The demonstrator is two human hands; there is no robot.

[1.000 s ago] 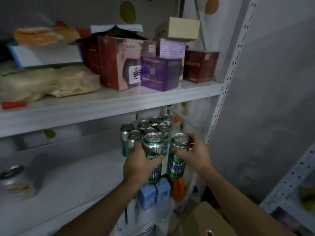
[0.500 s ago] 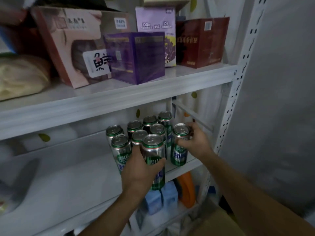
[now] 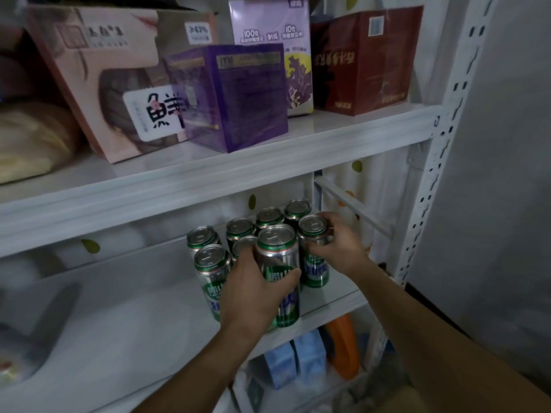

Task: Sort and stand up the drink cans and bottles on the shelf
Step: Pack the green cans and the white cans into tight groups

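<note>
Several green-and-silver drink cans stand upright in a cluster at the right end of the middle shelf (image 3: 334, 302). My left hand (image 3: 253, 296) wraps around the nearest tall can (image 3: 278, 248), which stands at the shelf's front edge. My right hand (image 3: 337, 245) grips a second can (image 3: 314, 263) at the cluster's right side, fingers over its rim. Another front can (image 3: 210, 266) stands just left of my left hand. More cans (image 3: 268, 217) stand behind, partly hidden.
The upper shelf (image 3: 208, 186) carries a pink box (image 3: 98, 70), a purple box (image 3: 235, 93), a lilac pack (image 3: 274, 31) and a dark red box (image 3: 366, 58). A perforated upright (image 3: 429, 186) bounds the right side. Blue cartons (image 3: 292, 365) and an orange item (image 3: 343, 344) sit below.
Both hands have carried their cans up and inward onto the middle shelf beside the cluster. The view has shifted closer and upward.
</note>
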